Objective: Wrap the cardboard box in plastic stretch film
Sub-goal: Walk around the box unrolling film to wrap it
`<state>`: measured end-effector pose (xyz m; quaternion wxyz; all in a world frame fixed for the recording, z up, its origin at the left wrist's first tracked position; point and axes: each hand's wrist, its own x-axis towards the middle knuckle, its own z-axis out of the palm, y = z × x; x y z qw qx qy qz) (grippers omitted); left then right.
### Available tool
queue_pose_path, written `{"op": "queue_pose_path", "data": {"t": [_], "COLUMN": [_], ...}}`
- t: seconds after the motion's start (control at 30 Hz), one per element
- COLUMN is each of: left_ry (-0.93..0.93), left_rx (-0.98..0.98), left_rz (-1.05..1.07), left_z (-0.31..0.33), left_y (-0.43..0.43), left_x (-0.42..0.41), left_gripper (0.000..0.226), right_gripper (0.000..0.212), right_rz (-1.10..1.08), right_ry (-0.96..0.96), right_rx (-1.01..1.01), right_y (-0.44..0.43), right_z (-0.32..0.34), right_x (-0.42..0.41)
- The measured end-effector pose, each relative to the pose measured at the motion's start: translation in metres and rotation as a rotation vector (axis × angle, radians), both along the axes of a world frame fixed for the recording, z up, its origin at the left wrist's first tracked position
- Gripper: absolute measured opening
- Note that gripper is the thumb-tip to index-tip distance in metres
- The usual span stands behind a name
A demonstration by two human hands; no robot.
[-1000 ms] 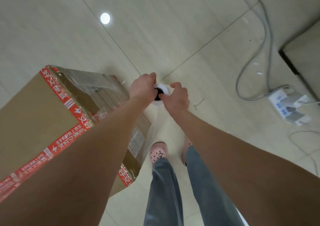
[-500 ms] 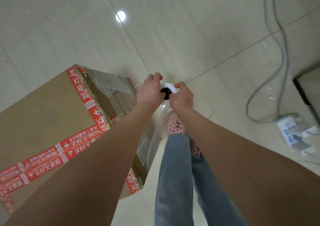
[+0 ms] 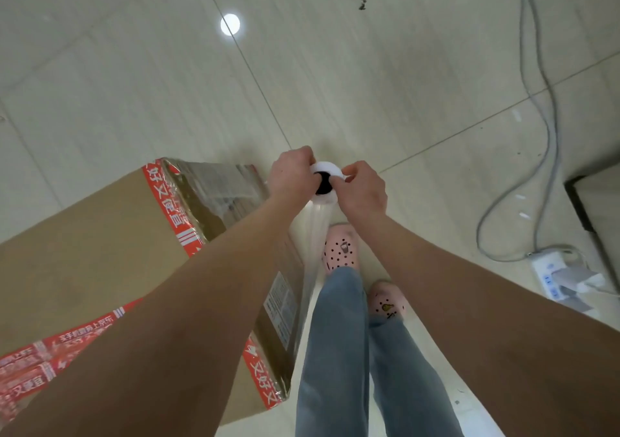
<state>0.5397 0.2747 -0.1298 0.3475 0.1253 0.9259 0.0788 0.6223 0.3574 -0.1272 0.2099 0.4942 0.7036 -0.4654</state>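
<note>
Large brown cardboard box [image 3: 84, 269] at lower left on the floor, edged with red printed tape, its right-hand sides glossy under clear stretch film [image 3: 315, 235] — pulled taut up to a white film roll [image 3: 323, 181] at frame centre. Left hand [image 3: 292, 175] and right hand [image 3: 364, 190] curled round the roll's upper end from either side, arms outstretched. Same grip as half a second ago; second pink clog [image 3: 385, 302] now visible at lower centre.

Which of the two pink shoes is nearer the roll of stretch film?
The pink shoe beside the cardboard box, just below the film roll; the other shoe sits further back.
</note>
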Motion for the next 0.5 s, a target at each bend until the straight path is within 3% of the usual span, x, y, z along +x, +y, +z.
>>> {"op": "queue_pose_path", "data": {"t": [0.17, 0.3, 0.4, 0.5], "left_ry": [-0.005, -0.057, -0.122, -0.033], "left_rx": [0.015, 0.047, 0.037, 0.035], "left_rz": [0.33, 0.541, 0.467, 0.18], "left_z": [0.004, 0.003, 0.003, 0.006], "left_y": [-0.015, -0.028, -0.037, -0.041], "left_x": [-0.023, -0.031, -0.044, -0.058], "left_gripper": [0.016, 0.022, 0.027, 0.036], "right_gripper": [0.054, 0.036, 0.026, 0.022], "right_rz": [-0.09, -0.138, -0.097, -0.065], "right_ry": [0.05, 0.071, 0.06, 0.041], "right_rx": [-0.185, -0.208, -0.164, -0.122], "right_y": [-0.007, -0.017, -0.022, -0.028], "right_z": [0.002, 0.0, -0.001, -0.001], "right_x": [-0.034, -0.064, -0.077, -0.079]}}
